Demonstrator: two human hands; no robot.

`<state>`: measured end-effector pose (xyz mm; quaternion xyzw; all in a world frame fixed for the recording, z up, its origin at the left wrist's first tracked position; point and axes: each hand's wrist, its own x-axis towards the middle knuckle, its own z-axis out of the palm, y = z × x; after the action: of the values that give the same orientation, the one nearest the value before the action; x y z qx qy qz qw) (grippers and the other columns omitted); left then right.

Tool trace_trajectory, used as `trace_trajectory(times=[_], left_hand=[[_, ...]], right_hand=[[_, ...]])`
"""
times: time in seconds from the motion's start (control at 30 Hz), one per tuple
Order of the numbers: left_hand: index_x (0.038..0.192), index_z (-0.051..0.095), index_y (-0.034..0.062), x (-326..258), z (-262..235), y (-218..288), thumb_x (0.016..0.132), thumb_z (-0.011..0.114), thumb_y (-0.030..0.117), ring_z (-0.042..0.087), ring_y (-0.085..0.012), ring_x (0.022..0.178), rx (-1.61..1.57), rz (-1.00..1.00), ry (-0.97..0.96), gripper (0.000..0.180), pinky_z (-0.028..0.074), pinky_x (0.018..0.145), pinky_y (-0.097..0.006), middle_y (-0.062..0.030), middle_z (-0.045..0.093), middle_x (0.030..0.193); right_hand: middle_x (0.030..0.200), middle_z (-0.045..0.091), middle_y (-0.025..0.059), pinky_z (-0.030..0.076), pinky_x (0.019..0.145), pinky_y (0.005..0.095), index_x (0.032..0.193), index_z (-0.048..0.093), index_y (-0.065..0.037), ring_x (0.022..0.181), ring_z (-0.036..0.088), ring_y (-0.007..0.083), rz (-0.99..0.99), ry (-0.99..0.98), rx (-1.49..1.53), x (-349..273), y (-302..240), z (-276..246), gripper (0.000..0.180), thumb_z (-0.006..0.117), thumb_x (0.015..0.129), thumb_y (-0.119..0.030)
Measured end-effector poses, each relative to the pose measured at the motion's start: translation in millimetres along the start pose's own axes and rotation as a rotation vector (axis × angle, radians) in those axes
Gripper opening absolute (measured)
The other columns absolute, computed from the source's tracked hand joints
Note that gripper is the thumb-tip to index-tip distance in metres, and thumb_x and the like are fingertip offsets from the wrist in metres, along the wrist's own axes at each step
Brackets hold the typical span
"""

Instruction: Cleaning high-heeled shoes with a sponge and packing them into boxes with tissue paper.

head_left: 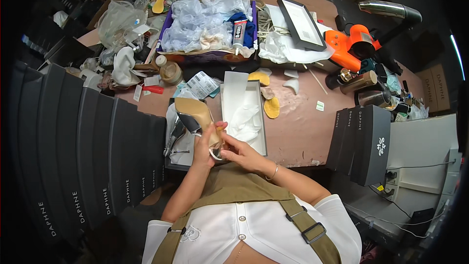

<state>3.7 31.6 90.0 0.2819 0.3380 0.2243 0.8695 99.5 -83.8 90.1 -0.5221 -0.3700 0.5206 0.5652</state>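
A high-heeled shoe with a tan sole and a shiny silver edge is held up in front of my body, its sole turned toward me. My left hand is wrapped round its side and grips it. At the lower end of the shoe, my right hand has its fingers bent and pressed against it beside a white strap. A small yellowish bit shows at the fingertips; I cannot make out what it is. Below the hands lies an open shoebox with white tissue paper.
Dark shoeboxes are stacked at the left, and more stand at the right. A purple-edged box holds crumpled plastic and a glue tube. Yellow sponge pieces lie on the table. An orange hot-air tool stands far right.
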Motion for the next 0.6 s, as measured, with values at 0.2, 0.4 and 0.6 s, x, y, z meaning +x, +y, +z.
trace_trajectory(times=[0.2,0.4,0.6], left_hand=[[0.097,0.055,0.0052,19,-10,9,0.094,0.057,0.023,0.059,-0.0130,0.065,0.242,0.062,0.111,0.018,0.050,0.053,-0.025,-0.0041,0.058,0.075],[0.100,0.053,0.0038,32,-1,22,0.097,0.053,0.031,0.054,-0.0100,0.058,0.197,0.066,0.053,0.027,0.043,0.047,-0.020,-0.0037,0.055,0.070],[0.102,0.055,-0.0002,48,-14,22,0.096,0.056,0.032,0.053,-0.0076,0.064,0.255,-0.026,0.010,0.033,0.042,0.057,-0.021,-0.0026,0.056,0.071]], right_hand=[[0.097,0.067,0.0092,0.050,0.074,0.0278,0.106,0.065,0.003,0.081,0.063,0.0158,-0.028,0.528,-0.226,31,3,-114,0.020,0.059,0.090,-0.008],[0.088,0.064,0.0166,0.051,0.075,0.0400,0.098,0.067,-0.003,0.082,0.063,0.0333,-0.099,0.566,-1.074,107,18,-228,0.019,0.056,0.083,-0.007],[0.096,0.062,0.0135,0.052,0.071,0.0412,0.123,0.057,-0.014,0.084,0.064,0.0325,-0.063,0.118,-1.357,179,20,-229,0.040,0.062,0.083,-0.015]])
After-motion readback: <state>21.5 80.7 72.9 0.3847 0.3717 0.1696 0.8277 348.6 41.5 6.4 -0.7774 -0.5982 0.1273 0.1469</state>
